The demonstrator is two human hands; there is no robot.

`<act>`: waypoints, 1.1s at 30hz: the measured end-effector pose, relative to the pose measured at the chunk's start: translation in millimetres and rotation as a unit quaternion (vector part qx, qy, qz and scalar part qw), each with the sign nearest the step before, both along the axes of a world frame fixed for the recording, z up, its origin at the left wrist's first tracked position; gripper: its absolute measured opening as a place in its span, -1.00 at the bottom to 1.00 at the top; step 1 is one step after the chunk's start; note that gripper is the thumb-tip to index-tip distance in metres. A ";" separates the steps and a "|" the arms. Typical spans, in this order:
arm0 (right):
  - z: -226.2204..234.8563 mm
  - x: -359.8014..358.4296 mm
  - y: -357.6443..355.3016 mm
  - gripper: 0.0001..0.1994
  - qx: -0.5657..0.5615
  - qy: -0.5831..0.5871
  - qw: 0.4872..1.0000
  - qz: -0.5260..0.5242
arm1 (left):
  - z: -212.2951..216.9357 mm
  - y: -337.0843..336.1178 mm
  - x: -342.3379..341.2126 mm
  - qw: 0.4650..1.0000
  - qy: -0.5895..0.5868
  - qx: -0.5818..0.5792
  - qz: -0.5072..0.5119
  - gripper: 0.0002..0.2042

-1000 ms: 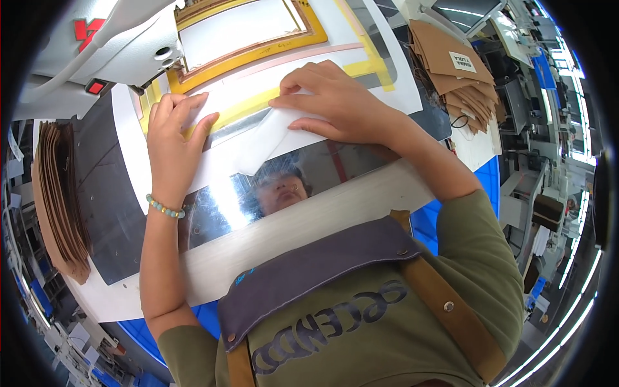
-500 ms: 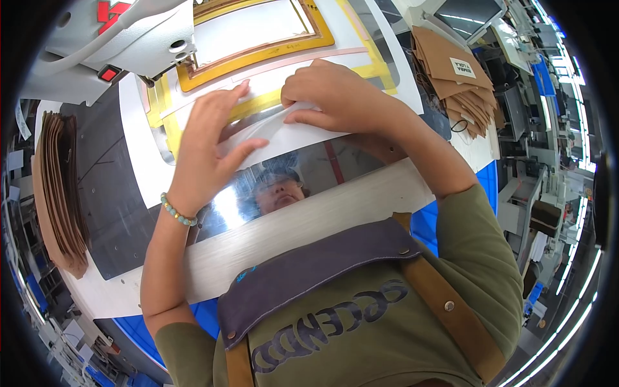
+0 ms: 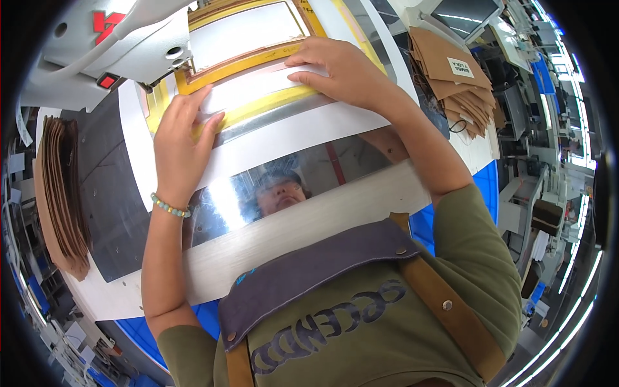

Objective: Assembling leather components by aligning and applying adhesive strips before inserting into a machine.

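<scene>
A yellow-edged rectangular frame [image 3: 258, 61] lies on a white sheet [image 3: 284, 143] beside the machine head. My left hand [image 3: 182, 138] is at the frame's near left corner, thumb and fingers apart, fingertips reaching its near edge. At the frame's near right side, my right hand [image 3: 342, 74] touches the edge with its fingertips, the thumb held apart. Between the hands runs a strip of yellow tape [image 3: 271, 105] with a clear band along it. Whether the fingers press on the frame or on the sheet around it, I cannot tell.
A white-grey machine head [image 3: 138, 55] overhangs the work at the upper left. Stacked brown pieces stand on the left [image 3: 61, 193]; more brown pieces [image 3: 451, 71] lie at the right, near a screen [image 3: 467, 16]. A shiny metal plate [image 3: 309, 164] lies nearest me.
Both hands have moved away from me to the frame's near edge. The sheet's near part, lifted between my hands before, now lies flat.
</scene>
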State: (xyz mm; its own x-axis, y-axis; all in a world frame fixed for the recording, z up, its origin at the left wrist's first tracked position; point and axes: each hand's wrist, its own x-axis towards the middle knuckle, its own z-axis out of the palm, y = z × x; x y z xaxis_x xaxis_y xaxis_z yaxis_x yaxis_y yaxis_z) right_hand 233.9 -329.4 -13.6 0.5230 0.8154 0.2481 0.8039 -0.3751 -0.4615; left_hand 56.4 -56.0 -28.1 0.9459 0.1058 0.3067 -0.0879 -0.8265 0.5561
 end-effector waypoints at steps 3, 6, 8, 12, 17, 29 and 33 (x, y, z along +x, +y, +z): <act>2.6 8.7 -12.9 -0.66 0.061 -0.128 0.990 0.017 | 1.9 6.0 -1.3 0.997 -0.048 0.066 -0.017 -0.50; 19.2 -4.1 -30.5 -0.61 0.038 -0.104 0.988 -0.105 | 2.9 7.5 -3.1 0.990 -0.062 0.128 -0.015 -0.48; 14.7 -13.2 -43.1 -0.58 0.003 -0.129 0.983 -0.129 | 1.6 5.3 -5.2 0.988 -0.063 0.137 -0.013 -0.48; -11.1 -32.2 -54.3 -0.49 -0.069 -0.159 0.974 -0.145 | 0.9 4.6 -3.2 0.984 -0.075 0.161 -0.030 -0.47; -22.3 -60.3 -38.2 -0.49 -0.036 -0.143 0.982 -0.120 | 1.0 6.3 -3.7 0.985 -0.077 0.150 -0.040 -0.54; 26.6 -43.5 10.5 -0.67 0.013 -0.115 0.992 -0.046 | -3.3 7.7 -3.1 0.999 -0.046 0.016 -0.023 -0.66; 10.1 -27.3 61.7 -0.79 0.098 -0.109 0.980 0.134 | 0.3 8.6 -3.7 0.998 0.009 -0.055 0.000 -0.67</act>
State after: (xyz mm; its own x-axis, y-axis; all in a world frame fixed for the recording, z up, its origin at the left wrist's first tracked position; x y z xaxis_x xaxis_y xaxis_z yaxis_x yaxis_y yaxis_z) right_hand 206.6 -267.7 -3.5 0.2132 0.8420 0.4955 0.9491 -0.0581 -0.3095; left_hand 52.8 -47.4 -27.8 0.9514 0.1373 0.2758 -0.0775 -0.7598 0.6456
